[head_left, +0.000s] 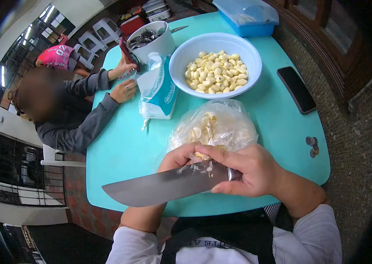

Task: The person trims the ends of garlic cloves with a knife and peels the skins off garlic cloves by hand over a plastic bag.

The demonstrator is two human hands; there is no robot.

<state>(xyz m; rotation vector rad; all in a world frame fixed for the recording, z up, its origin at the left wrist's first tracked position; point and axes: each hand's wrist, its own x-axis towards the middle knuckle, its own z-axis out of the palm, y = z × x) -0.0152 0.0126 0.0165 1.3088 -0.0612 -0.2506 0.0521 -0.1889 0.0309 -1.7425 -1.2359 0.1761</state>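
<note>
My right hand grips the handle of a large kitchen knife, its wide blade pointing left across the front of the table. Bits of pale skin cling to the blade near the handle. My left hand, partly hidden behind the blade, pinches a garlic clove with papery skin on it. The thumb and finger of my right hand meet it there. Just beyond my hands lies a clear plastic bag with garlic skins in it. Behind the bag, a white bowl holds many peeled garlic cloves.
The turquoise table bears a tissue pack, a white bucket of cutlery, a blue lidded box, a phone and several coins. At the left, a person in a dark sleeve holds a phone.
</note>
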